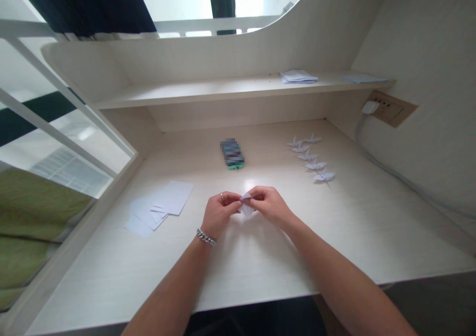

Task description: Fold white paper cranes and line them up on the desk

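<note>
Between my two hands is a small piece of folded white paper (247, 209), held a little above the desk (148, 281). My left hand (220, 211) pinches its left side between thumb and forefinger; a ring and a chain bracelet (206, 237) are on this arm. The thumb and fingers of my right hand (270, 204) close on the paper's upper right side. The fingertips hide part of the folds. To the left lies a loose stack of white paper sheets (173, 197). Several folded paper cranes (316, 166) stand in a line on the right.
A phone-like object with a green edge (235, 166), its face blurred, lies beyond my hands. White papers (297, 76) rest on the shelf (208, 96) above. At the right wall, a plug in the socket (392, 109) trails a grey cable (394, 175) down beside the desk.
</note>
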Action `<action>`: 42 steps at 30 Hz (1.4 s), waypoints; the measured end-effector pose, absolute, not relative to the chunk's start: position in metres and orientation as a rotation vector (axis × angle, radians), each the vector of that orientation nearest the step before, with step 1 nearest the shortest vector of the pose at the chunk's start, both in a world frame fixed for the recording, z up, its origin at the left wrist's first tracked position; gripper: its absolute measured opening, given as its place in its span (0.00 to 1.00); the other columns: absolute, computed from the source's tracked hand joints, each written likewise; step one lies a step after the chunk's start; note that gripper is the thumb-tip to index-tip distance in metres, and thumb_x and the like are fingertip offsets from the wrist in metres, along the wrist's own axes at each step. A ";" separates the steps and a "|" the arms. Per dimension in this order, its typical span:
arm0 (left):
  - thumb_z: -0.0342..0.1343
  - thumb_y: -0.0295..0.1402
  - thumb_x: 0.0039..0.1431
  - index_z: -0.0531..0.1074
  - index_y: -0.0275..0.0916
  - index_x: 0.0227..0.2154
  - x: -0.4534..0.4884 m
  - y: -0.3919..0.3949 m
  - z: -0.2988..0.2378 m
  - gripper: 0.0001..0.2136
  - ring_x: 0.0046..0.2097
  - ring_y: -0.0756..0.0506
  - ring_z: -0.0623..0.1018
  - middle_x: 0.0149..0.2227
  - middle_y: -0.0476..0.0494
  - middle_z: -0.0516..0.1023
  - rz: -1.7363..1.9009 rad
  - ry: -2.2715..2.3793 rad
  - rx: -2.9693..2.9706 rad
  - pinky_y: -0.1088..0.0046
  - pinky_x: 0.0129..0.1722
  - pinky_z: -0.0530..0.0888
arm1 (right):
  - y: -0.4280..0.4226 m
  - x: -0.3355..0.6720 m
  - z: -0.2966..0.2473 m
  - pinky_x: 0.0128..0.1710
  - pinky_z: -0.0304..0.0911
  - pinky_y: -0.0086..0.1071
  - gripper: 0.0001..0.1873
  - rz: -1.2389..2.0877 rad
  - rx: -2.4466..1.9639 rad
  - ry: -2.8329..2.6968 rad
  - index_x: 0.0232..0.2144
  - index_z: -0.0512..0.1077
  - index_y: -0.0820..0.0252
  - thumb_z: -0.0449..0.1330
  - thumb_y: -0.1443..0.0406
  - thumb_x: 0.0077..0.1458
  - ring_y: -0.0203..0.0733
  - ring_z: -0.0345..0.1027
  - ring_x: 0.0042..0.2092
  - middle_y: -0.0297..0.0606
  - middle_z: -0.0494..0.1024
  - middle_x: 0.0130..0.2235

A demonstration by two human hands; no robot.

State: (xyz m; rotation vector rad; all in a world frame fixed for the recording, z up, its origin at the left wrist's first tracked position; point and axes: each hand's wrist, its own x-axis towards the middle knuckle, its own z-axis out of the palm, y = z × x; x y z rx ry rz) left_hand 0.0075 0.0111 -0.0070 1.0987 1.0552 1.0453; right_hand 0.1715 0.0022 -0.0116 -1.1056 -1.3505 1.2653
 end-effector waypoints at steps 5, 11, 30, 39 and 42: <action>0.65 0.29 0.43 0.78 0.32 0.29 0.008 0.011 -0.008 0.08 0.29 0.50 0.77 0.27 0.45 0.80 1.056 1.014 1.046 0.75 0.31 0.76 | 0.003 0.171 -0.011 0.27 0.63 0.30 0.10 1.340 -1.112 -1.238 0.28 0.76 0.63 0.65 0.61 0.44 0.37 0.68 0.27 0.35 0.76 0.25; 0.69 0.32 0.39 0.76 0.33 0.34 0.009 0.009 -0.010 0.16 0.31 0.48 0.79 0.31 0.43 0.81 1.044 0.988 1.058 0.74 0.29 0.76 | 0.004 0.170 -0.013 0.27 0.65 0.30 0.12 1.317 -1.090 -1.194 0.29 0.76 0.62 0.66 0.59 0.44 0.37 0.70 0.28 0.36 0.78 0.27; 0.68 0.38 0.42 0.70 0.33 0.40 0.015 0.007 -0.010 0.23 0.25 0.49 0.78 0.25 0.48 0.77 0.980 1.015 1.159 0.74 0.27 0.75 | 0.005 0.167 -0.014 0.29 0.67 0.33 0.18 1.280 -1.055 -1.075 0.27 0.75 0.62 0.71 0.56 0.37 0.40 0.71 0.28 0.38 0.78 0.27; 0.70 0.30 0.37 0.70 0.34 0.43 0.014 0.007 -0.008 0.26 0.28 0.48 0.78 0.27 0.48 0.78 0.925 0.943 1.195 0.73 0.30 0.75 | 0.003 0.164 -0.011 0.31 0.69 0.36 0.17 1.263 -1.054 -1.050 0.28 0.75 0.61 0.71 0.57 0.36 0.41 0.71 0.29 0.37 0.78 0.27; 0.68 0.30 0.41 0.70 0.36 0.47 0.011 0.009 -0.006 0.27 0.30 0.49 0.77 0.27 0.50 0.77 1.000 0.946 1.187 0.73 0.32 0.75 | 0.003 0.165 -0.012 0.30 0.68 0.35 0.16 1.289 -1.032 -1.029 0.27 0.76 0.61 0.71 0.58 0.36 0.40 0.71 0.28 0.37 0.78 0.26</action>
